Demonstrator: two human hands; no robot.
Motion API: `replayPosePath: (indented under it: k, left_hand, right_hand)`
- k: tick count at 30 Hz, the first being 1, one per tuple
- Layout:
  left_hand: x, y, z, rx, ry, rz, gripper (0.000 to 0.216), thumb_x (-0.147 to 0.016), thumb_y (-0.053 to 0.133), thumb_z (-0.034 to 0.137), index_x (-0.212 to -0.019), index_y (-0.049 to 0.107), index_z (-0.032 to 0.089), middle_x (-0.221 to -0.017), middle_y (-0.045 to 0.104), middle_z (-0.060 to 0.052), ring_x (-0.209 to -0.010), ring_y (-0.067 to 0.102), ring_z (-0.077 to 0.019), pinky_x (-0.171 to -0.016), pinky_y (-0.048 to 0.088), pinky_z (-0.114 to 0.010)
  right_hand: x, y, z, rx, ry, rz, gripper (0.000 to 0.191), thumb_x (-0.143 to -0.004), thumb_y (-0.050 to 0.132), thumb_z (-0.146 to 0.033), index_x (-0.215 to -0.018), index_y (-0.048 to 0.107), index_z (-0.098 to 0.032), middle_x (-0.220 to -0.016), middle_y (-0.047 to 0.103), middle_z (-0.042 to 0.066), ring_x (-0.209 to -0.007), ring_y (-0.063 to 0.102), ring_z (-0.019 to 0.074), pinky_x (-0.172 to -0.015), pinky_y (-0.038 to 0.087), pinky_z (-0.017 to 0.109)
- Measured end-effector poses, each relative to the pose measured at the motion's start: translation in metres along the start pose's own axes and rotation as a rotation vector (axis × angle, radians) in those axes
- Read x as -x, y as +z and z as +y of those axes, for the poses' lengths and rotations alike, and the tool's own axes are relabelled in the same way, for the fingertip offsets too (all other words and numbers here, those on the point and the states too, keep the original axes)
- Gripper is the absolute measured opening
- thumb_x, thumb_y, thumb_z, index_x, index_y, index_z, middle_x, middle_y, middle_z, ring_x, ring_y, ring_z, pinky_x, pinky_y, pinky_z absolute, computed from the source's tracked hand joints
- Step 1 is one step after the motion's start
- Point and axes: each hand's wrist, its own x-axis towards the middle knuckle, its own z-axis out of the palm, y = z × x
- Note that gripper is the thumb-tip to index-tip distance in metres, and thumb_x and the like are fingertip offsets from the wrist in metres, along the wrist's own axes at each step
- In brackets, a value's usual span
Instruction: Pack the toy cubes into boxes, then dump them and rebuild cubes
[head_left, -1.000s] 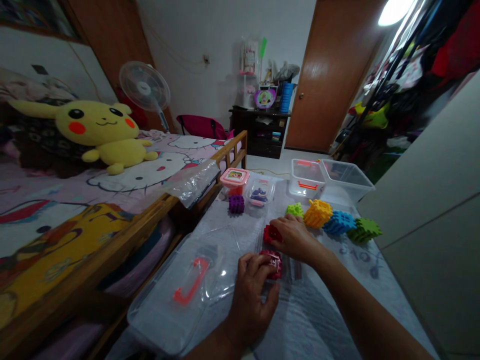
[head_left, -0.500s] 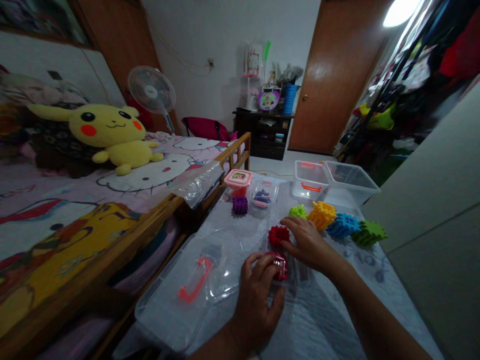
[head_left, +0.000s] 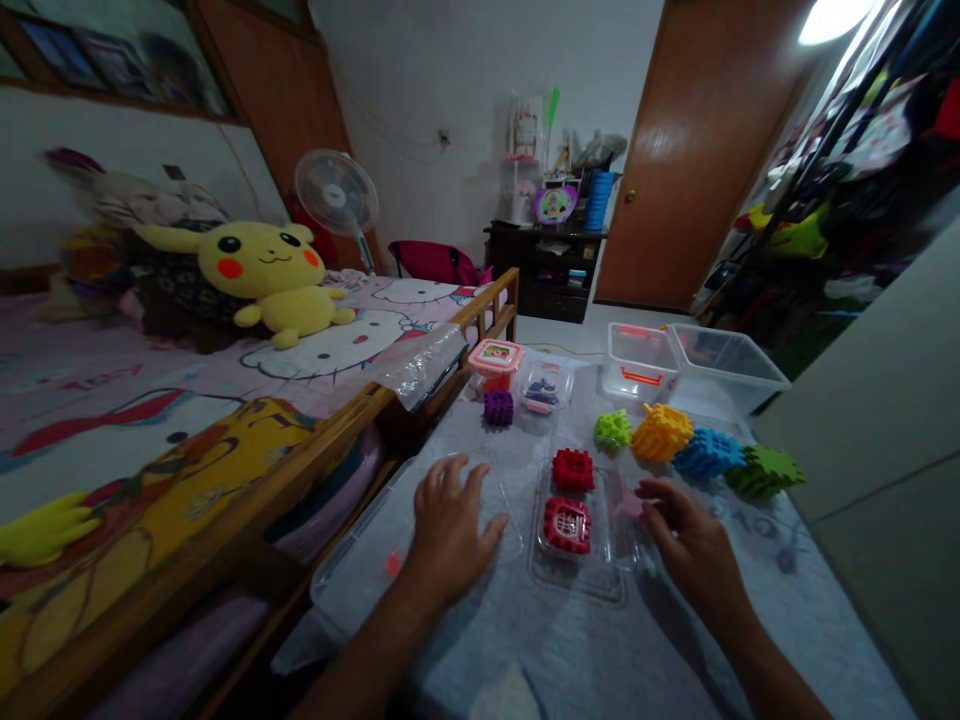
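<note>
My left hand (head_left: 454,525) is open, fingers spread, over a large clear plastic lid (head_left: 352,560) and at the edge of a smaller clear lid (head_left: 504,535). My right hand (head_left: 686,540) has its fingers bent and closed at the right side of a small clear plastic container (head_left: 611,570), by its pink clip (head_left: 628,505); the exact grip is partly hidden. Inside that container are two red toothed block cubes, the farther cube (head_left: 573,470) and the nearer cube (head_left: 568,526).
Behind stand a green block (head_left: 613,429), yellow blocks (head_left: 661,433), blue blocks (head_left: 709,454) and dark green blocks (head_left: 765,472). A purple block (head_left: 498,408), a pink-lidded box (head_left: 495,356), a clear box (head_left: 545,385) and two larger bins (head_left: 641,362) lie farther off. A wooden bed rail (head_left: 352,415) borders the left.
My left hand has left the nearer red cube and moved left over the clear lids. My right hand has moved from the farther cube to the container's right side. The view has shifted slightly.
</note>
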Motion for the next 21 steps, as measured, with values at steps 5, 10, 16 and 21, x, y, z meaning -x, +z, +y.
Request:
replayPosePath:
  k: [5,10,16,21]
  left_hand:
    - [-0.002,-0.013,-0.051,-0.127,-0.141,-0.219,0.059,-0.082,0.062,0.041,-0.133,0.052,0.012,-0.13,0.059,-0.018,-0.127,0.05,-0.0363,-0.105,0.038,-0.05]
    - [0.002,-0.005,-0.056,-0.15,-0.256,-0.26,0.064,-0.089,0.055,0.039,-0.142,0.037,0.009,-0.13,0.057,-0.019,-0.123,0.056,-0.0298,-0.099,0.043,-0.038]
    - [-0.006,-0.001,-0.055,-0.044,-0.295,-0.236,0.056,-0.089,0.046,0.016,-0.144,0.035,0.006,-0.126,0.058,-0.021,-0.116,0.06,-0.0289,-0.092,0.045,-0.037]
    - [-0.01,0.001,-0.058,0.05,-0.331,-0.22,0.057,-0.086,0.041,0.009,-0.143,0.037,0.006,-0.101,0.068,-0.014,-0.094,0.066,-0.0252,-0.081,0.045,-0.034]
  right_hand:
    - [0.006,0.01,0.006,-0.051,0.052,-0.01,0.034,-0.088,0.048,-0.042,-0.103,0.066,-0.018,-0.093,0.075,0.01,-0.08,0.07,0.0247,-0.073,0.054,0.037]
    - [0.007,0.016,0.013,-0.111,0.052,0.013,0.036,-0.085,0.051,-0.045,-0.098,0.07,-0.017,-0.088,0.076,0.009,-0.077,0.071,0.0249,-0.07,0.055,0.035]
    - [0.006,0.019,0.019,-0.11,0.05,0.004,0.035,-0.084,0.052,-0.043,-0.097,0.072,-0.018,-0.088,0.077,0.008,-0.078,0.072,0.0252,-0.071,0.054,0.035]
    - [0.007,0.017,0.018,-0.1,0.05,0.01,0.036,-0.084,0.051,-0.044,-0.098,0.072,-0.017,-0.083,0.076,0.008,-0.072,0.07,0.0242,-0.068,0.053,0.035]
